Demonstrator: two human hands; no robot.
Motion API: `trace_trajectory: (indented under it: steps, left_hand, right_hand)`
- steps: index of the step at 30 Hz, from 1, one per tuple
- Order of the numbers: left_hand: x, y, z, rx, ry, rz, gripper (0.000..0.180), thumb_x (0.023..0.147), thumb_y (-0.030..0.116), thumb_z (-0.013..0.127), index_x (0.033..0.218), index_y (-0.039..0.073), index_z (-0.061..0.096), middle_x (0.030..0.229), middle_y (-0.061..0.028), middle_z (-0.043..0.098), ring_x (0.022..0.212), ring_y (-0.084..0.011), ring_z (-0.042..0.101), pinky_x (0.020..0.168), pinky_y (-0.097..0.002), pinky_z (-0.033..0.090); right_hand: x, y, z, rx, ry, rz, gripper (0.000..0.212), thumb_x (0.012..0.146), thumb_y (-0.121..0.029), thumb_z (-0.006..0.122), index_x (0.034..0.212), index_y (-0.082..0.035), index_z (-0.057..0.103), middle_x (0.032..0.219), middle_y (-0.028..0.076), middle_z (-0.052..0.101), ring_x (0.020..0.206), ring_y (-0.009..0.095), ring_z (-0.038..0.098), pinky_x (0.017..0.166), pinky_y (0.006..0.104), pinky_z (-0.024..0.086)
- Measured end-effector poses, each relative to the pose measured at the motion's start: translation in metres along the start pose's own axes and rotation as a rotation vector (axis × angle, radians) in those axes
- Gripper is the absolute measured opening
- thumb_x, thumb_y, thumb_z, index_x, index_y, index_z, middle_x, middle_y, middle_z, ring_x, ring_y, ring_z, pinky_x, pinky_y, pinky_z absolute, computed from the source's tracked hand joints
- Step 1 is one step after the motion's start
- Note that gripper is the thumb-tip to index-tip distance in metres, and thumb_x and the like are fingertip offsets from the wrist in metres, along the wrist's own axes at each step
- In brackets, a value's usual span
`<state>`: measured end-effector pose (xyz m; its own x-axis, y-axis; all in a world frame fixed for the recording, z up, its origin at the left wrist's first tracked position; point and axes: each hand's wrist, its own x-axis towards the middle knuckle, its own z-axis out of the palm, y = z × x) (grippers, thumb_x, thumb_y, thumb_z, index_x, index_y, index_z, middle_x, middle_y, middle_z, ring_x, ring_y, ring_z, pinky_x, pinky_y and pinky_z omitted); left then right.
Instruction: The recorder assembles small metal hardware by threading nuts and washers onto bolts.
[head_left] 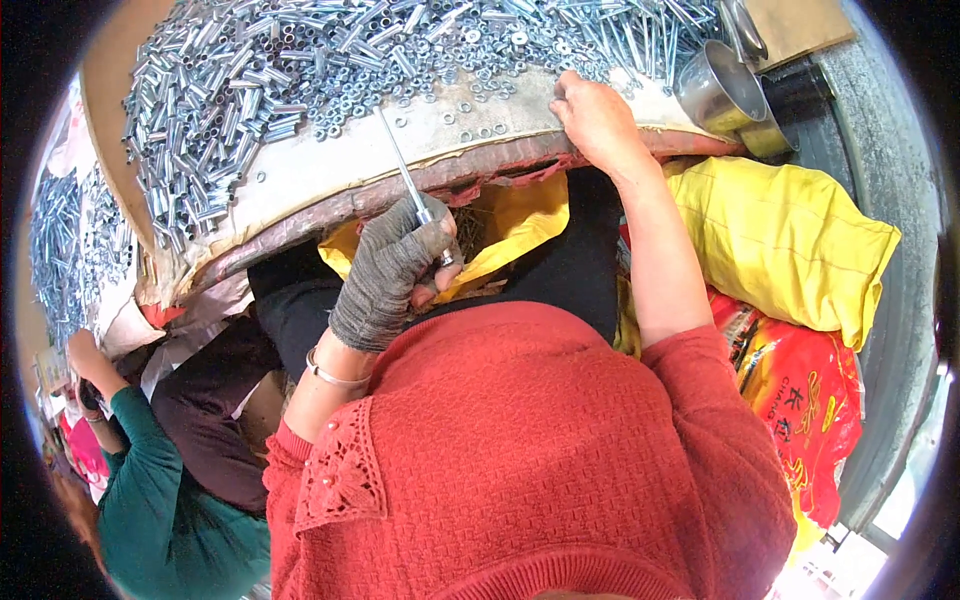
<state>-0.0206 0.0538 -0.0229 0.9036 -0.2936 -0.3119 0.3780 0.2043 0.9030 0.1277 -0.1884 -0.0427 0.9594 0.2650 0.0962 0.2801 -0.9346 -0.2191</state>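
Bolt point(397, 157) partly hidden in grip

Left hand point(392, 262), gloved, closed round the bolt; shank slants up over the table point(335, 160), thumb masking part. Right hand point(598, 118) curled at table, near nuts point(485, 132); cannot tell if it grips anything. Sleeves point(232, 125) heaped left.

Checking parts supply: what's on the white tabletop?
On the white tabletop: metal sleeves, small nuts and long thin metal pieces. Whatever lies beneath them or the right hand is covered.

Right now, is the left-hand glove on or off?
On: the grey glove covers the left hand to the wrist; bare ends of the fingers show beyond it, by the metal rod.
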Motion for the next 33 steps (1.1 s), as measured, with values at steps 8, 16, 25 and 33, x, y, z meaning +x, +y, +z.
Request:
trace_trajectory:
  steps: [8,16,25,33]
  left_hand:
    - [0.01,-0.011,-0.024,0.507,0.097,0.115,0.02,0.084,0.025,0.063,0.081,0.006,0.056,0.057,-0.0037,0.054,0.046,-0.0111,0.047,0.045,-0.0256,0.038]
    - [0.005,-0.01,-0.018,1.435,0.162,0.219,0.023,0.083,0.032,0.059,0.091,0.01,0.061,0.071,-0.0158,0.062,0.068,-0.0359,0.061,0.059,-0.0461,0.046]
    - [0.005,-0.018,-0.022,1.449,0.199,0.408,0.015,0.082,0.025,0.06,0.086,0.011,0.058,0.067,-0.0127,0.06,0.063,-0.0334,0.06,0.054,-0.0434,0.045]
    - [0.001,-0.03,-0.042,1.429,0.347,0.517,0.016,0.079,0.022,0.065,0.088,0.01,0.061,0.069,-0.0121,0.06,0.064,-0.0319,0.06,0.054,-0.0399,0.046]
  right_hand:
    - [0.0,-0.004,0.004,-0.134,0.074,-0.101,0.024,0.085,-0.021,0.059,0.092,0.0,0.052,0.077,0.022,0.062,0.077,0.039,0.062,0.07,0.0461,0.048]
    - [-0.039,-0.053,-0.025,1.13,-0.222,-0.085,0.014,0.085,-0.016,0.064,0.084,-0.003,0.059,0.072,0.005,0.062,0.057,0.014,0.061,0.051,0.0264,0.051]
    - [-0.045,-0.064,-0.018,1.492,-0.315,0.053,0.011,0.083,-0.011,0.068,0.087,-0.002,0.064,0.064,0.003,0.059,0.048,0.009,0.055,0.04,0.0194,0.044]
    - [-0.033,-0.082,-0.006,1.657,-0.621,0.093,0.021,0.085,-0.022,0.067,0.091,-0.002,0.064,0.064,0.005,0.06,0.047,0.013,0.056,0.038,0.0216,0.043]
